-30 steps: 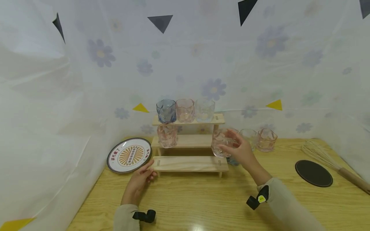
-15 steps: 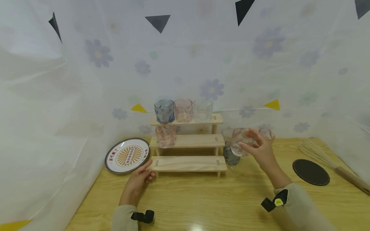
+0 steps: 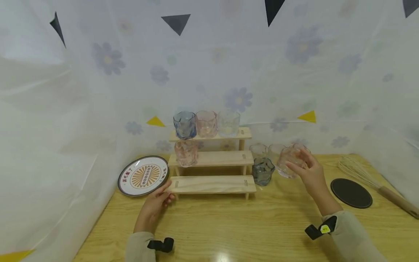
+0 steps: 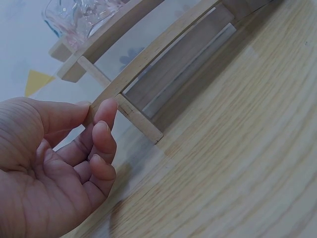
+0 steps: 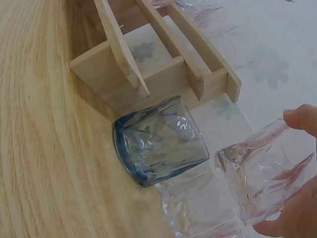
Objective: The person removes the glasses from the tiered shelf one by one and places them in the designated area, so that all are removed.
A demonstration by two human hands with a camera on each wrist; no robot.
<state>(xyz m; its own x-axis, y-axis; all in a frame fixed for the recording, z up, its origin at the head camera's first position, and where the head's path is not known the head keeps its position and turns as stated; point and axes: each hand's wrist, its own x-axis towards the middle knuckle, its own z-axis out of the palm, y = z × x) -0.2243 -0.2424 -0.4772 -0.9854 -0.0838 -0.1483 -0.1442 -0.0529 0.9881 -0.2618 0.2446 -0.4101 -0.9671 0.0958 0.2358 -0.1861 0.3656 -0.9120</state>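
Observation:
My right hand [image 3: 312,176] grips a pink faceted glass [image 3: 288,165] by its sides, right of the rack; in the right wrist view this glass [image 5: 262,168] is tilted. With thumb and fingers, my left hand [image 3: 156,203] pinches the left end of the lowest step of a three-tier wooden rack [image 3: 212,185]. A blue glass [image 3: 184,124], a pink glass [image 3: 206,124] and a clear glass [image 3: 228,124] line the top step. Another pink glass [image 3: 186,153] stands at the left of the middle step.
Beside the rack's right end stands a grey-blue glass [image 3: 263,171]. Clear glasses [image 3: 258,148] are behind it, partly hidden. A round plate [image 3: 126,188] lies at left. At far right lie a black round mat [image 3: 351,193] and a whisk [image 3: 394,198].
My right hand has carried the pink glass rightward, from the rack's right end to past the grey-blue glass. My left hand has stayed at the rack.

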